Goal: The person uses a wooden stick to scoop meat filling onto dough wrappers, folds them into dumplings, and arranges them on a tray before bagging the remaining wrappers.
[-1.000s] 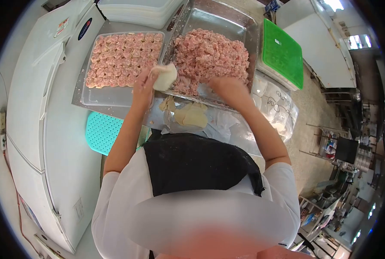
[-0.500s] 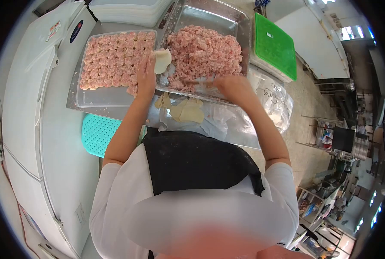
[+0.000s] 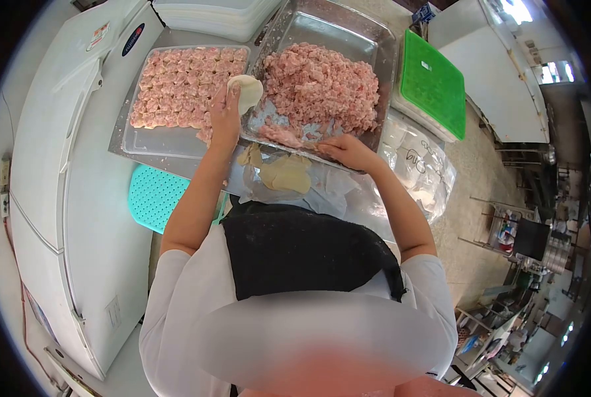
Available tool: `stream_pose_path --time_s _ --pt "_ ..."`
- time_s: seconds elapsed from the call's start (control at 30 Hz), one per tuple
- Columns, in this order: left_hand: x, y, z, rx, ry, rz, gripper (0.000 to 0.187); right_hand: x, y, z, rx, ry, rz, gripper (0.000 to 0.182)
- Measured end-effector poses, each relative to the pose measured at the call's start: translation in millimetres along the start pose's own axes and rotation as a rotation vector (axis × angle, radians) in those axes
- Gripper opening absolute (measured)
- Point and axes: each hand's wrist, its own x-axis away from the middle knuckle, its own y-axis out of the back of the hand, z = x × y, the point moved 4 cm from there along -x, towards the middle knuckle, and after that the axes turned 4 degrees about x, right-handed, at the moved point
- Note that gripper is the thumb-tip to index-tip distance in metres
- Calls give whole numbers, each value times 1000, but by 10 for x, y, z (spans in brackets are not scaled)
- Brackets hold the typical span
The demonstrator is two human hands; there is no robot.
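My left hand (image 3: 225, 119) holds a round, pale dumpling wrapper (image 3: 248, 94) upright at the left rim of a metal pan (image 3: 387, 73). Inside that pan lies a big mound of pink minced meat (image 3: 325, 86), with a smaller smear along the near wall. My right hand (image 3: 348, 151) is closed at the pan's near edge on a thin tool (image 3: 311, 145), mostly hidden by fingers and meat. Beside my left hand, a clear plastic tray (image 3: 166, 147) carries rows of filled dumplings (image 3: 183, 86). More wrappers (image 3: 285, 174) lie stacked on plastic in front of me.
A green-lidded box (image 3: 434, 83) stands right of the pan, above a marked plastic bag (image 3: 411, 155). White stacked containers (image 3: 219, 16) sit at the back. A white fridge (image 3: 110, 218) flanks the left side, and a turquoise perforated stool (image 3: 155, 197) is below the table edge.
My right hand has drawn nearer to me, toward the pan's near wall. In my left hand the wrapper now stands more spread out. The whole view has shifted slightly.
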Motion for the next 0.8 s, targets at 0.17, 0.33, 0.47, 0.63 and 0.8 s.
stream_pose_path --time_s 0.17,0.33,0.47,0.63,0.8 --pt "53 -393 -106 672 441 -14 38 208 459 383 -627 -304 -1 34" --pt "90 -1014 -537 869 532 174 39 49 609 636 -743 -331 -350 30" --pt "-63 -1090 -650 1140 478 298 53 2 425 482 -121 80 -732 34" --pt "-65 -1008 -420 997 579 1 62 323 776 1045 397 -240 -507 28" --pt "35 -1132 -629 971 627 89 66 352 895 1048 574 -255 -367 25"
